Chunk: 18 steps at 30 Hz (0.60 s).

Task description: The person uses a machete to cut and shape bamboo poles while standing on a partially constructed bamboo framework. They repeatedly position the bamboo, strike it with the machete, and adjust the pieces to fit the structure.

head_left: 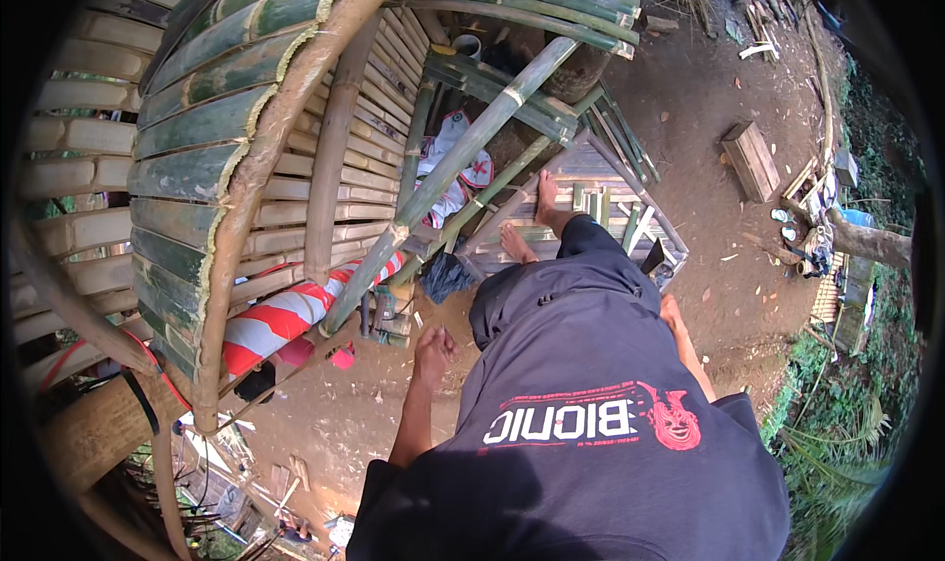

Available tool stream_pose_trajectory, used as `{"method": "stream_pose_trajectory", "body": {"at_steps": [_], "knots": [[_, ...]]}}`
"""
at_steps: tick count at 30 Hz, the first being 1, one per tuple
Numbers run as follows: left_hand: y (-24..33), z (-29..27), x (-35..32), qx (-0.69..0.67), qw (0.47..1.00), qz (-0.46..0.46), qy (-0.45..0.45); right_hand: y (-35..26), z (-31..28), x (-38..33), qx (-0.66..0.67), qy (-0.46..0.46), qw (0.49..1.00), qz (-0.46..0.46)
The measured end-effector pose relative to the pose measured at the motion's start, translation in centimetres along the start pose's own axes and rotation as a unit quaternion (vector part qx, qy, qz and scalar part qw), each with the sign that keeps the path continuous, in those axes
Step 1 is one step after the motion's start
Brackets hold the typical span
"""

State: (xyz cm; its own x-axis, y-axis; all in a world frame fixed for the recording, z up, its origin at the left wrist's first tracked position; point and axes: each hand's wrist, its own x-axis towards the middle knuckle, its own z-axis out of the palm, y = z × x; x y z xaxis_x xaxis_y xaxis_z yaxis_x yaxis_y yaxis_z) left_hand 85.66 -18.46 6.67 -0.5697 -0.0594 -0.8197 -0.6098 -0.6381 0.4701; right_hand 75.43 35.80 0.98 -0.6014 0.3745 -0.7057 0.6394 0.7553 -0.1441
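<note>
My left hand [433,352] hangs beside my left thigh, its fingers curled together. A small white object [417,319] shows just past the fingertips; whether the fingers hold it I cannot make out. On my other side, my right hand [673,317] hangs low by my right leg, and its fingers are hidden. Beyond it a dark, pointed, flat piece [654,258] shows at the platform's corner; I cannot tell if it is in the hand. My bare feet [547,202] stand on a slatted bamboo platform [615,179], where short cut bamboo pieces [593,203] lie.
A curved wall of split green bamboo [192,167] rises at the left. A slanting bamboo pole [472,157] crosses in front of it. Red-and-white striped sheeting [281,323] lies along its base. A wooden block [751,162] sits on the dirt floor [704,128] at the right.
</note>
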Motion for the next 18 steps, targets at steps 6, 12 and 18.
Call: {"method": "stream_pose_trajectory", "body": {"at_steps": [6,12,18], "knots": [[9.3,13.4,2.0,-0.099,0.976,0.116,-0.153,-6.2,-1.9,0.8,0.105,0.043,0.993,-0.036],[13.3,26.4,7.3,-0.114,0.959,0.1,-0.24,-10.2,-4.2,4.3,0.111,0.072,0.984,-0.115],[13.0,33.1,11.6,0.203,0.942,0.039,-0.266,-25.1,-13.3,-2.8,0.354,-0.119,0.924,-0.082]]}}
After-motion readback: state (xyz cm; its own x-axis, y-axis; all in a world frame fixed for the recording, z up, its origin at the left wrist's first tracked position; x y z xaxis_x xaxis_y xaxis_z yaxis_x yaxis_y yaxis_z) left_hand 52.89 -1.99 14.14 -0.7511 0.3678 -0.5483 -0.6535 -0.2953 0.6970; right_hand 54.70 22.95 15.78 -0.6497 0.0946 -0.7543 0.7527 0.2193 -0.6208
